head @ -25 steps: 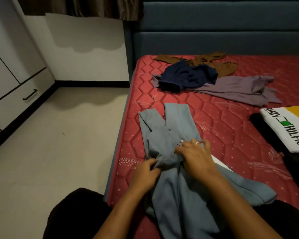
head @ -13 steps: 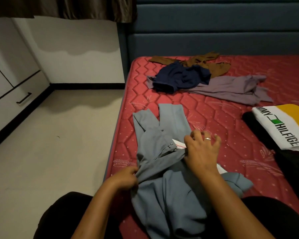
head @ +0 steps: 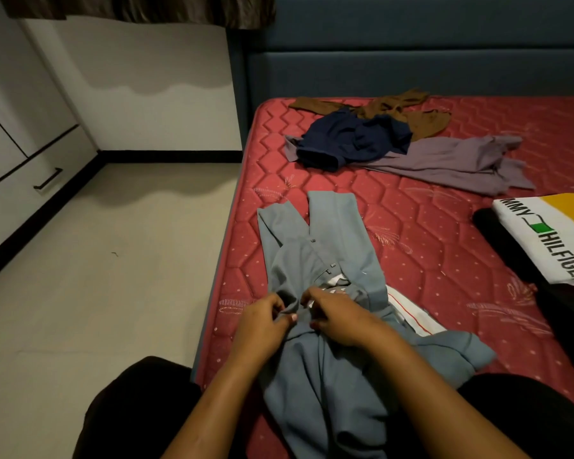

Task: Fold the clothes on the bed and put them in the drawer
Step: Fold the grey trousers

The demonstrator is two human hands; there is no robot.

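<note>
On my feed the grey-blue trousers (head: 312,260) lay lengthwise on the bed (head: 428,243), a red quilted mattress. They sat near its left edge, with the legs pointing toward the dark teal padded headboard (head: 411,71) and the waist bunched up close to the person. Both hands were at that bunched part. The left hand (head: 265,321) pinched a fold of the cloth between thumb and curled fingers. The right hand (head: 338,319), just beside it, had its fingers curled down into the same fabric and gripped it. A white lining with a thin red stripe (head: 408,313) showed from under the cloth to the right of that hand.

Farther up the mattress I saw a crumpled navy blue garment (head: 352,140) resting partly on a mauve garment (head: 451,164) that was spread out flat. A brown garment (head: 421,117) lay behind them, nearest the headboard. At the right edge a folded white-and-yellow shirt (head: 544,240) with black lettering and a green patch lay on top of a black garment (head: 511,256).

Across the pale floor (head: 113,276), well apart from the bed, stood a white cabinet. Its drawer (head: 14,200) was closed and carried a black bar handle.
</note>
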